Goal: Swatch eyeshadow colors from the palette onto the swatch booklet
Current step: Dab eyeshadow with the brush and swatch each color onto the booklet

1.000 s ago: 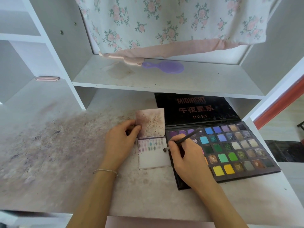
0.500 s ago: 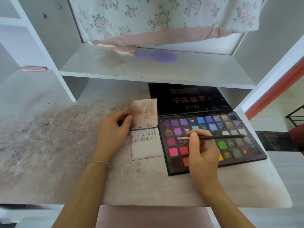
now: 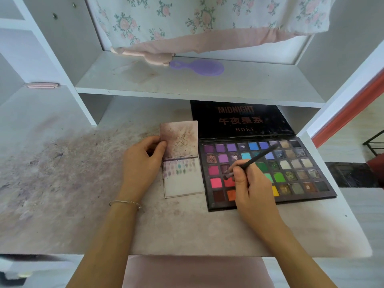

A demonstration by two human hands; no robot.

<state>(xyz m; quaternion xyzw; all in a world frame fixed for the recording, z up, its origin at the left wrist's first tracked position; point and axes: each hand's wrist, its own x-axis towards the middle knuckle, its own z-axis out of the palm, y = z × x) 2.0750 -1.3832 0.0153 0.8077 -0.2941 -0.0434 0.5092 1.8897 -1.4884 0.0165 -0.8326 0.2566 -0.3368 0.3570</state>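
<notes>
Head view: I see the right hand [image 3: 250, 187] pinching a thin dark brush [image 3: 252, 161], tip over the open multicoloured eyeshadow palette's [image 3: 307, 196] red pans; left hand's [image 3: 141, 163] thumb and fingers grip the small stained paper swatch booklet [image 3: 182, 163] just beside it.

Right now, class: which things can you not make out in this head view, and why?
- Palette pans under the right hand: hidden.
- Brush tip touching a pan or hovering: too small.
- Booklet swatch shades: faint, blurred.
- Floral cloth: cut off by the top edge.
</notes>
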